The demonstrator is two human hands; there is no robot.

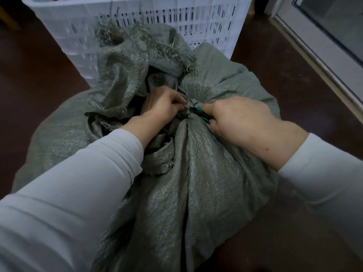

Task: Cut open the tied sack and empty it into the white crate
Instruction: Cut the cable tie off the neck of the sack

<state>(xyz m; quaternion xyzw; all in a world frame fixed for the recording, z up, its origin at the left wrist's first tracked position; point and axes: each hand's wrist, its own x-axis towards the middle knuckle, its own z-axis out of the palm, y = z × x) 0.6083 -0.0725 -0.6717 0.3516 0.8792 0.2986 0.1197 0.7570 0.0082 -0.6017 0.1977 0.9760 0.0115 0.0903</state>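
A large grey-green woven sack (196, 173) fills the middle of the view, lying on a dark reddish-brown floor (294, 222). Its long axis runs from 6 o'clock toward 12 o'clock, with the gathered neck pointing away from the person, toward the white crate (78, 36). The fabric is a coarse plastic weave with a dull sheen, creased into deep folds that converge on the tied point near the centre. Beyond the tie, the loose mouth flares open at about 11 o'clock, its edge frayed into ragged threads, and it rests against the slatted front wall of the crate.

The left hand (163, 107) is closed, its fingertips pinching a thin tie (186, 104) at the neck of the sack. The right hand (241, 118) comes in from 3 o'clock, wrapped tightly round a small cutting tool (198, 110) with teal grips and a dark head; the head meets the tie just beside the left fingertips. Whether the blades are closed cannot be told. Both arms wear pale long sleeves (78, 183).

The crate stands at 12 o'clock, touching the sack.
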